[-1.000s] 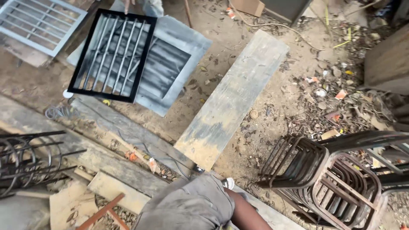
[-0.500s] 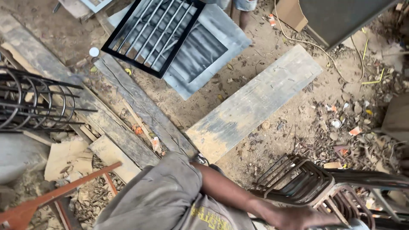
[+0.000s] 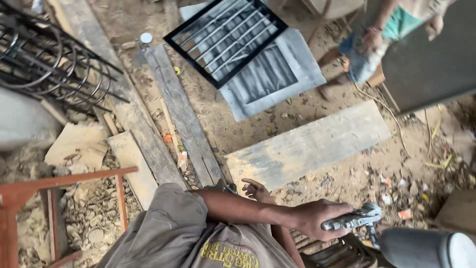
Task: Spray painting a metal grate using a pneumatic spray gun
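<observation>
While the camera looks straight down over a grey sleeve, the right hand (image 3: 317, 221) is closed around the handle of a metal spray gun (image 3: 354, 219), whose nozzle points to the right. The gun sits low in the view, above stacked metal chair frames (image 3: 337, 250) and just left of a rounded grey metal canister (image 3: 426, 248) at the bottom right corner. The left hand (image 3: 258, 190) hangs loose with its fingers partly spread, holding nothing, over the near end of a pale wooden plank (image 3: 310, 146) lying on the dirt ground (image 3: 238, 129). Beyond the plank, a black barred window grille (image 3: 225, 39) rests on a grey sheet (image 3: 277, 79) marked with sprayed stripes. A long weathered board (image 3: 181, 111) runs beside it. A cage of bent steel rebar (image 3: 49, 59) lies at the upper left, and a rust-red metal frame (image 3: 59, 186) stands at the lower left. At the upper right, another person's legs and hand (image 3: 372, 39) show beside a dark panel (image 3: 426, 54).
</observation>
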